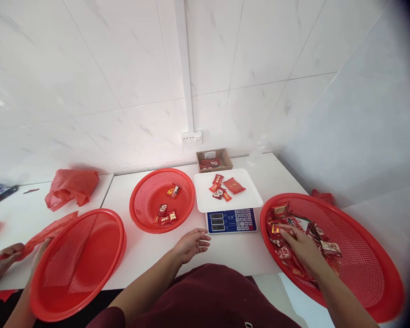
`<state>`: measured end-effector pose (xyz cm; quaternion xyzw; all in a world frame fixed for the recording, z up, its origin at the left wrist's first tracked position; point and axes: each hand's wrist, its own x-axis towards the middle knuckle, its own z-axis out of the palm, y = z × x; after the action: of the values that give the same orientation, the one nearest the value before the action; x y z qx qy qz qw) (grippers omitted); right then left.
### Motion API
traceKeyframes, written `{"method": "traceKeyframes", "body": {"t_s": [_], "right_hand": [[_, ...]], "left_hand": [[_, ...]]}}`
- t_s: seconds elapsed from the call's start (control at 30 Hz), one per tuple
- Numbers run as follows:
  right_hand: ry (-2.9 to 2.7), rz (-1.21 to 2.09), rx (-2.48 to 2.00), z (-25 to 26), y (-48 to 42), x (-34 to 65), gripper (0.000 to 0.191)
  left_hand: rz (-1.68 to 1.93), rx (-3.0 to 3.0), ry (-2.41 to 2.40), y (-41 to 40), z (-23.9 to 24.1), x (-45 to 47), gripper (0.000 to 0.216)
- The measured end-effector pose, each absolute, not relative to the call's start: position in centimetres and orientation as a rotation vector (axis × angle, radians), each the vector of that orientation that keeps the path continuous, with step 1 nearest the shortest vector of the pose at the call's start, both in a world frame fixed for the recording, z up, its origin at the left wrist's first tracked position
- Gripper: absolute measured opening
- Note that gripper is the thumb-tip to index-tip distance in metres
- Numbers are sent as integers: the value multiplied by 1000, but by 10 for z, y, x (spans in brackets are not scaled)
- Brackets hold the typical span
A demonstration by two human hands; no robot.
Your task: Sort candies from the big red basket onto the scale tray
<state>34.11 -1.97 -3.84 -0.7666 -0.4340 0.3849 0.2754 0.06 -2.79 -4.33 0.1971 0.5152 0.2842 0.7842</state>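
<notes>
My right hand [299, 246] reaches into the large red basket [362, 269] on the right. Its fingers are closed at a small red-and-yellow snack packet [275, 229], among several wrapped packets [330, 248]. Over the table in front of the scale, my left hand [192, 246] is empty, its fingers loosely curled and apart. The blue scale [231, 221] carries a white tray [203, 200], where several small red packets [217, 187] and one larger red packet [234, 185] lie. To the left of it, a round red basket [140, 200] holds a few packets [164, 214].
Behind the tray stands a cardboard box [230, 160] with red packets, near a clear plastic bottle [257, 152]. At left, a co-worker's hands [10, 253] hold a red plastic bag [51, 230] beside another red basket [114, 255]. A crumpled red bag [71, 187] lies behind.
</notes>
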Motion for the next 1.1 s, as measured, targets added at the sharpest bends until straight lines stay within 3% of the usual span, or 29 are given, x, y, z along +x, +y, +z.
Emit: {"method": "traceKeyframes", "body": {"t_s": [0.17, 0.37, 0.9, 1.1], "right_hand": [[-1379, 1456, -1664, -3, -26, 273, 45], [-1537, 1800, -1334, -2, -47, 212, 46], [-1769, 1502, -1460, -16, -48, 211, 46], [-1789, 1559, -1412, -20, -43, 210, 50]], "left_hand": [[465, 749, 983, -33, -19, 24, 43], [294, 1087, 805, -39, -12, 38, 53], [375, 978, 857, -38, -23, 30, 51], [399, 978, 874, -37, -26, 33, 53]]}}
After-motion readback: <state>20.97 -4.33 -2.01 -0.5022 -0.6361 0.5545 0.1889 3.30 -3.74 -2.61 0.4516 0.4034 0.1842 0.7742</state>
